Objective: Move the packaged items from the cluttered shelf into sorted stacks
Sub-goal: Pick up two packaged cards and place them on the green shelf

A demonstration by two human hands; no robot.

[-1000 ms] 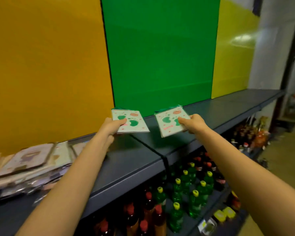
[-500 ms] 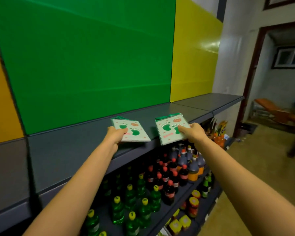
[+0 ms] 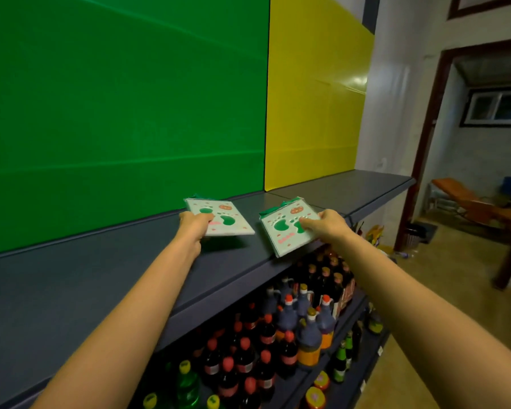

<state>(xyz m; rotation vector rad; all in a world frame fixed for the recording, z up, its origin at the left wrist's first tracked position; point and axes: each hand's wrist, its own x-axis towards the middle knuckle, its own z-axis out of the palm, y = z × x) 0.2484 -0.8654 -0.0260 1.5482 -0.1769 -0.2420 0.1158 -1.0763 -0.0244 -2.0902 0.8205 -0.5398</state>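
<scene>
My left hand grips a flat white packet with green footprint marks by its near left corner, just above the grey shelf top. A little to the right, my right hand holds a second matching packet by its right edge, tilted, over the shelf's front edge. The two packets are apart. The cluttered pile of packets is out of view.
Green and yellow panels stand behind the shelf. Under it, lower shelves carry several bottles. The shelf ends at the right near a white wall and a doorway with an orange bench beyond.
The view has swung right along the shelf; the orange panel and the packet pile have left the frame. Both hands carried their packets rightward, still held.
</scene>
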